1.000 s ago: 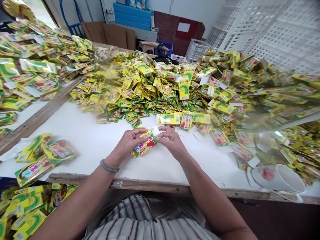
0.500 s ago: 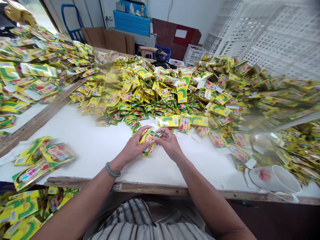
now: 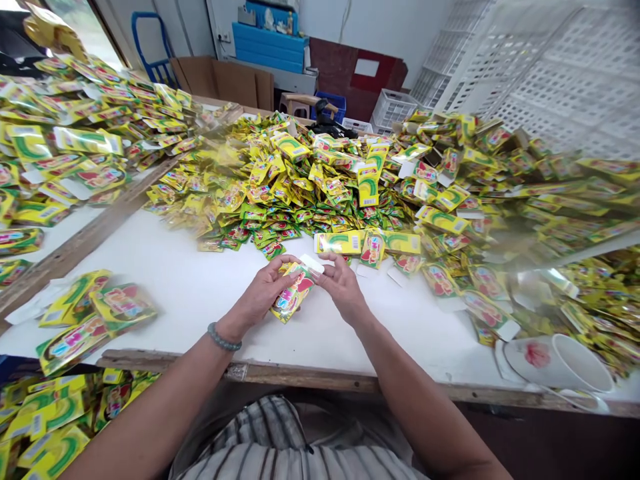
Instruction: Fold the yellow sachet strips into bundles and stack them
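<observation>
My left hand point(image 3: 257, 297) grips a small yellow-and-green carton point(image 3: 291, 298) with bright lettering and a red picture, holding it tilted above the white tabletop. At the carton's upper end a white flap point(image 3: 312, 263) stands open. My right hand point(image 3: 344, 288) has its thumb and fingers closed at that flap end. Just beyond my hands lie yellow cartons point(image 3: 337, 243) and the near edge of a heap of small shiny packets point(image 3: 273, 223). Whether anything is inside the held carton cannot be seen.
More cartons heap up at the left point(image 3: 85, 140) and right point(image 3: 453, 200); several lie at the near left point(image 3: 75, 343). A wooden strip point(image 3: 75, 243) crosses the table's left side. A white mug point(image 3: 555, 363) lies near the right front edge. White plastic crates point(image 3: 565, 80) stand behind.
The carton has turned in my hands and sits a little lower, its lettered face now more visible. Its white flap now shows raised between my hands. The view has shifted slightly.
</observation>
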Tool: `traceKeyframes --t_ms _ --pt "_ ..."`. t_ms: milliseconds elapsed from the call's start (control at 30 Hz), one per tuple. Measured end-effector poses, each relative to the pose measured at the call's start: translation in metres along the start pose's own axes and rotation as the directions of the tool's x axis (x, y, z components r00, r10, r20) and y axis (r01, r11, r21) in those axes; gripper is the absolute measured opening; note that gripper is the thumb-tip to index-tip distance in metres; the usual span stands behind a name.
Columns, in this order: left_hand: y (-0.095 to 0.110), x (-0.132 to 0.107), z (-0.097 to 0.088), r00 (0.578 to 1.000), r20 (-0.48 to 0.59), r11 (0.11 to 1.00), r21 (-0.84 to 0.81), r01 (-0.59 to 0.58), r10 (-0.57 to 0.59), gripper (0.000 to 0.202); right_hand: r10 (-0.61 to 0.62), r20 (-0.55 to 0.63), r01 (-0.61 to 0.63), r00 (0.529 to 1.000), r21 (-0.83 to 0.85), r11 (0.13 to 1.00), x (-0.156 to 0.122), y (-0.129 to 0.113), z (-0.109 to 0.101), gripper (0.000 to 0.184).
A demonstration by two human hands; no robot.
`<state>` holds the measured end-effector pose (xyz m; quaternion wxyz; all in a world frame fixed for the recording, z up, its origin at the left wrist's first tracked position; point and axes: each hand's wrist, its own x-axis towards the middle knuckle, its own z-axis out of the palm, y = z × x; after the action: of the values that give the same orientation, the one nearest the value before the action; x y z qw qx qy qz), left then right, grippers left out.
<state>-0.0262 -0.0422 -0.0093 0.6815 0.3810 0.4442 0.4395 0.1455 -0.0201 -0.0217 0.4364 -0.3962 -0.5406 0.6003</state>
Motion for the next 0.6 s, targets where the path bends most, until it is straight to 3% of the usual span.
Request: traceKeyframes --t_ms 200,400,600 --pt "-0.0025 0.0019 -0.0032 0.989 -0.124 0.996 0.031 -0.082 0.085 0.061 -0.01 0.037 0.016 0.999 -0.189 0.982 0.0 -0.002 -0.0064 0.034" --pt "-0.0061 0.0029 -0.0048 0.981 -0.136 0.984 0.129 -0.122 0.14 0.051 0.055 -0.015 -0.056 0.998 -0.109 0.993 -0.0002 0.0004 -0.0002 0.033" --pt "-0.0077 0.0035 -0.0062 0.988 -0.108 0.986 0.132 -0.098 0.113 0.05 0.182 -0.028 -0.18 0.983 0.04 0.983 0.0017 -0.0025 -0.0072 0.035"
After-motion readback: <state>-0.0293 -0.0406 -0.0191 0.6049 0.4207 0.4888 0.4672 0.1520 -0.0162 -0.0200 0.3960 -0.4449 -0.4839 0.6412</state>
